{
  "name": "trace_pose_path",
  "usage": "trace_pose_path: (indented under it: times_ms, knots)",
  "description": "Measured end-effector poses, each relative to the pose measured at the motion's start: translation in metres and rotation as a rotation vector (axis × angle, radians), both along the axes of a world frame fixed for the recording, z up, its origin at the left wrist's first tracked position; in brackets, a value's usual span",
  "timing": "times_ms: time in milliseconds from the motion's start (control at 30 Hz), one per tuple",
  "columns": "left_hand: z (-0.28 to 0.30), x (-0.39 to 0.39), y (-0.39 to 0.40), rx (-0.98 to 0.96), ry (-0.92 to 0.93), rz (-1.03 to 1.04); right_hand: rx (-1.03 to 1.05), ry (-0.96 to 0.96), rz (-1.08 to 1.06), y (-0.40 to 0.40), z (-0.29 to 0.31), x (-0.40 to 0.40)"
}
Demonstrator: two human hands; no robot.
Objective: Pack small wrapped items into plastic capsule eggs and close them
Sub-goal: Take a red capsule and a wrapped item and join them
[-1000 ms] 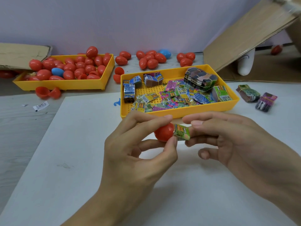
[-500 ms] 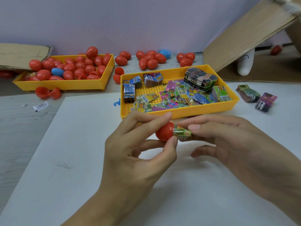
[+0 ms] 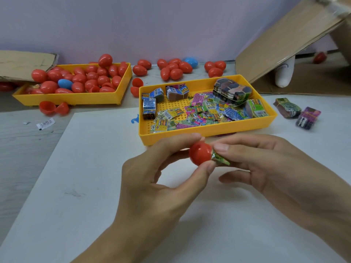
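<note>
My left hand (image 3: 152,179) pinches a red capsule egg half (image 3: 199,153) between thumb and fingers, its open side turned right. My right hand (image 3: 266,168) pinches a small green wrapped item (image 3: 220,159) and holds it against the half's opening, part of it still sticking out. Just behind my hands stands a yellow tray (image 3: 209,132) with several colourful wrapped items (image 3: 201,112) and bundled packs in it.
A second yellow tray (image 3: 72,96) at the back left is piled with red eggs and a blue egg (image 3: 65,83). Loose red eggs (image 3: 173,70) lie along the wall, open halves (image 3: 53,108) beside the left tray. Two bundled packs (image 3: 296,112) sit right. Cardboard (image 3: 284,38) leans at back right.
My right hand has pushed the green wrapped item further into the red egg half, tilting it. Both hands stayed in about the same place.
</note>
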State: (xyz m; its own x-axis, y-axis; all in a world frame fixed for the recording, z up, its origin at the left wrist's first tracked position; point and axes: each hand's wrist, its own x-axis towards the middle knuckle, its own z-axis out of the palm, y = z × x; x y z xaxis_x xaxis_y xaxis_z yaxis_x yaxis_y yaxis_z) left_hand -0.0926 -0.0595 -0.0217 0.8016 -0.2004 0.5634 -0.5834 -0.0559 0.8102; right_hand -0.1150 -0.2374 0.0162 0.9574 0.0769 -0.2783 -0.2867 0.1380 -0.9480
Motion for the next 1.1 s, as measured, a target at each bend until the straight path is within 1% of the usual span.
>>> trace_pose_path:
  times_ms: [200,467,633,800,900,1100]
  knots:
    - [-0.0006,-0.0031,-0.0011,-0.009,0.013,0.001,0.128,0.09,0.036,-0.0028,-0.0007,0.0031]
    - [0.0028,-0.0056,-0.0032,0.08,0.02,0.034,0.312,0.23,0.062,-0.0055,-0.0015,0.0019]
    - [0.0049,-0.0051,-0.0039,0.146,-0.023,0.048,0.412,0.302,0.088,-0.0062,-0.0026,0.0013]
    - [0.0008,-0.0042,-0.0034,0.113,-0.012,0.038,0.36,0.3,0.018,-0.0033,-0.0041,0.0004]
    - [-0.0019,-0.0026,-0.0027,0.089,-0.008,0.023,0.339,0.275,0.021,-0.003,-0.0022,0.0003]
    - [-0.003,0.0007,-0.0028,-0.022,0.117,-0.065,0.326,0.259,0.049,-0.0051,-0.0011,0.0001]
